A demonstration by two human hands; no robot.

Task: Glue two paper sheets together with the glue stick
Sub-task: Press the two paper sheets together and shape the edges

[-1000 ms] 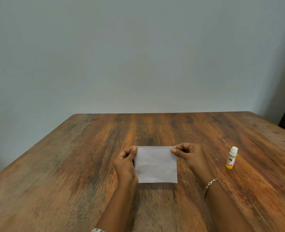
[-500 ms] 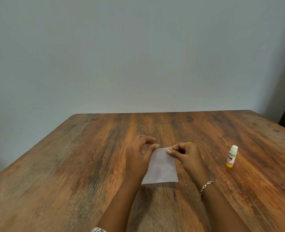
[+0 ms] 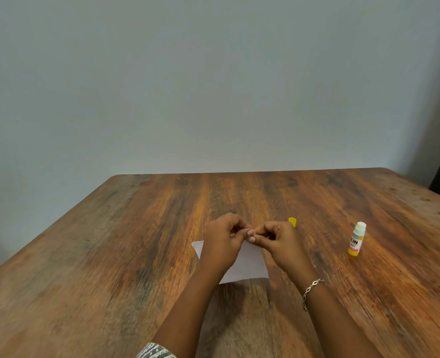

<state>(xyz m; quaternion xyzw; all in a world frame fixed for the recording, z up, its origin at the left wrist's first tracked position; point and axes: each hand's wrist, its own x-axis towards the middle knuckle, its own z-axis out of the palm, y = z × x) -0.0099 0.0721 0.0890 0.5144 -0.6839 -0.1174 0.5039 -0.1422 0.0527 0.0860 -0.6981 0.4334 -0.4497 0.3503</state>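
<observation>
1 wooden bench (image 3: 110, 254) carries everything. Near the middle of its near edge lies white paper (image 3: 249, 264), showing as 1 patch (whether it is 1 sheet or 2 stacked cannot be told), its far edge hidden under the 2 hands. The left hand (image 3: 221, 244) and right hand (image 3: 280, 244) meet fingertip to fingertip over that far edge, fingers (image 3: 251, 232) curled and pressed together in a pinch; the paper appears to be what they pinch, though the contact is hidden. 1 glue stick (image 3: 356, 239) stands upright and uncapped toward the right edge, well apart from the hands. 1 yellow cap (image 3: 293, 221) sits just beyond the right hand. 1 bracelet (image 3: 312, 289) circles the right wrist.
</observation>
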